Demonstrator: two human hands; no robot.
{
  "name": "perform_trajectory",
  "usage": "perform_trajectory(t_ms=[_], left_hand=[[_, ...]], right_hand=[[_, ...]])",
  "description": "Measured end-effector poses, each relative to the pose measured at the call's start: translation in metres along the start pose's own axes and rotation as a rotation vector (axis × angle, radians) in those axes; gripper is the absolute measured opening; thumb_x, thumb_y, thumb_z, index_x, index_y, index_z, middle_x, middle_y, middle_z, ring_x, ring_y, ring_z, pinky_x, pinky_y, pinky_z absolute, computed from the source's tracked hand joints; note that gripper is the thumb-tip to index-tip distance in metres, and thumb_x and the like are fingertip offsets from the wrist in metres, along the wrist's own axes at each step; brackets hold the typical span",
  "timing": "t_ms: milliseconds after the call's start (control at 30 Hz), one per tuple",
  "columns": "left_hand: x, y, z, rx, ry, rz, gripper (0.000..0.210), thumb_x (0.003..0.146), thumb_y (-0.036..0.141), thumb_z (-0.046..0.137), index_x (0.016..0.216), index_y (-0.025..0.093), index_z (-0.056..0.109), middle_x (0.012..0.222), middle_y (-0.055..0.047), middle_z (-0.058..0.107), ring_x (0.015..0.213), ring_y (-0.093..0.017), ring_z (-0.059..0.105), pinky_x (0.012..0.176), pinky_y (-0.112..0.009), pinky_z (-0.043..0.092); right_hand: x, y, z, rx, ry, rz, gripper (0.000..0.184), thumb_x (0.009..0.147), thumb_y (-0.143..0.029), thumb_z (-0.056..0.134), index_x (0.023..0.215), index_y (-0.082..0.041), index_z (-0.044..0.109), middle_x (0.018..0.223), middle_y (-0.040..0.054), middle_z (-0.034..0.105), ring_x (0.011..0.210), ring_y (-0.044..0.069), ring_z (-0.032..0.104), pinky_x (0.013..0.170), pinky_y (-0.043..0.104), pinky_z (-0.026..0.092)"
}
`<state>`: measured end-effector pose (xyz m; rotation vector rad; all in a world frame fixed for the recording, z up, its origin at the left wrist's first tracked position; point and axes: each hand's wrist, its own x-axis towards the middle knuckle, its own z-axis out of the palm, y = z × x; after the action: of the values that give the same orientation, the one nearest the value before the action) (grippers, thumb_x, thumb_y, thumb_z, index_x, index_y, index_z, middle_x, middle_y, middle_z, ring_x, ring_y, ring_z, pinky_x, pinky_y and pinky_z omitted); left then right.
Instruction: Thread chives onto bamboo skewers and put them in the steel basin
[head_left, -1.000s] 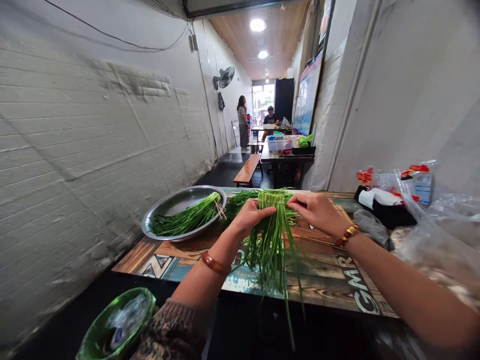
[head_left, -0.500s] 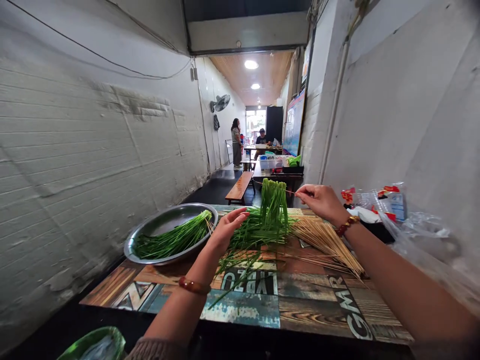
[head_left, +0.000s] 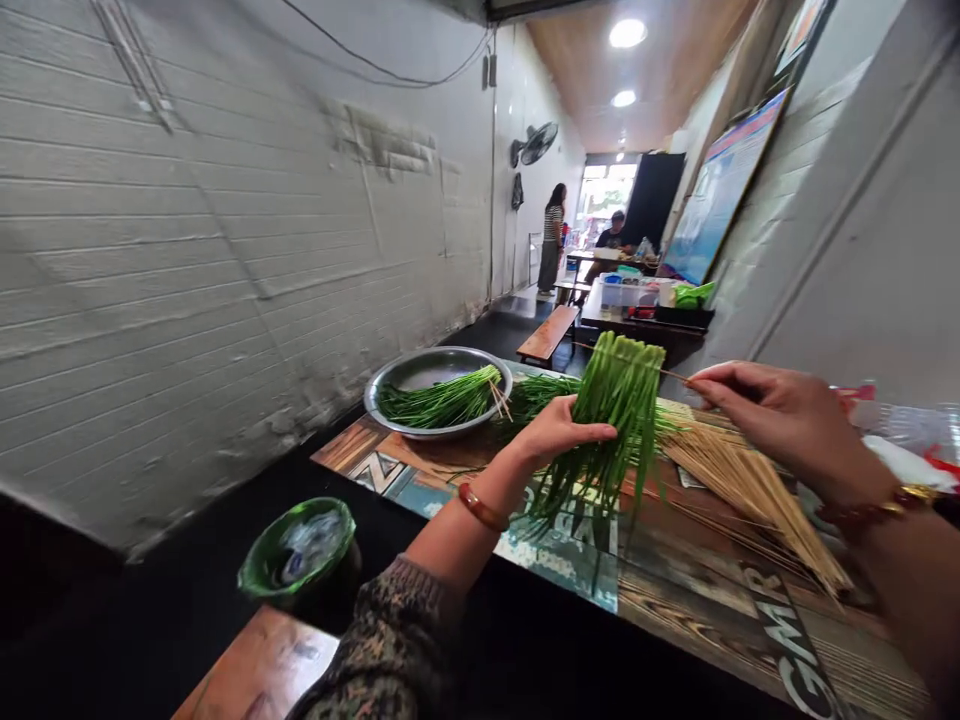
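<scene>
– White brick wall on the left; behind the work area, a wall fan, 1 standing person and 1 seated person. Report the head view, surface first.

– Head view: wood-patterned table. Metal basin at its far left, containing bundled greens; thin stick ends project near the basin's right rim. Loose skewers lie fanned at the right.

– Locate the workpiece and state both grips.

– Green bunch: raised above the table between the 2 hands, pale ends uppermost, leaves hanging. Left hand: grasping the bunch, thumb across its front, fingers passing out of sight behind; pressure cannot be told. Right hand: thumb and fingertips pinched on the exposed end of 1 skewer, which meets the bunch near its top.

– Recommended handling?

– By judgement:
1. Support the stems below the skewer, so that their weight does not rotate the bunch.
2. Hold the skewer level; withdrawing it would probably release stems.
3. Apply light thumb pressure; thin stalks may crush or split.
4. Align the pale ends in 1 even row.
</scene>
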<state>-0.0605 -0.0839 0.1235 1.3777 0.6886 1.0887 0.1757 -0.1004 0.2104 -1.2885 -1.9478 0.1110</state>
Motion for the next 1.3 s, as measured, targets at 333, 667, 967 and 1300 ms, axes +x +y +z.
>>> perform_trajectory(t_ms=[333,667,967,1300], left_hand=[[-0.064,0.004,-0.065,-0.031,0.121,-0.04,0.044,0.062,0.035,0.082,0.097,0.013,0.068,0.084,-0.006,0.07,0.068,-0.014,0.062,0.066,-0.025,0.047],[-0.096,0.081,-0.211,0.455,0.466,0.001,0.043,0.066,0.036,0.075,0.103,0.014,0.068,0.089,-0.008,0.071,0.072,-0.018,0.064,0.068,-0.03,0.05],[-0.086,0.064,-0.25,1.044,0.801,0.185,0.055,0.072,0.026,0.068,0.124,0.017,0.057,0.131,-0.013,0.056,0.121,-0.027,0.05,0.107,-0.041,0.033],[-0.046,-0.031,-0.232,0.758,0.634,-0.063,0.034,0.05,0.011,0.079,0.082,0.017,0.068,0.121,-0.014,0.063,0.126,-0.036,0.045,0.11,-0.046,0.023]], right_hand=[[0.002,0.009,0.039,0.112,-0.361,-0.057,0.037,0.083,-0.051,0.054,0.094,-0.021,0.073,0.077,0.0069,0.071,0.064,0.02,0.063,0.058,0.031,0.047],[0.019,-0.1,0.149,0.814,-0.501,0.088,0.028,0.09,-0.043,0.044,0.089,-0.017,0.057,0.047,-0.0077,0.045,0.036,0.006,0.033,0.037,0.017,0.025],[0.062,-0.123,0.299,0.784,-0.491,0.533,0.024,0.096,-0.028,0.044,0.105,-0.011,0.059,0.081,0.0041,0.064,0.064,0.012,0.06,0.06,0.026,0.051],[0.058,-0.09,0.312,0.674,-0.628,0.584,0.033,0.095,-0.024,0.048,0.126,-0.014,0.048,0.088,0.006,0.067,0.065,0.012,0.063,0.056,0.023,0.051]])
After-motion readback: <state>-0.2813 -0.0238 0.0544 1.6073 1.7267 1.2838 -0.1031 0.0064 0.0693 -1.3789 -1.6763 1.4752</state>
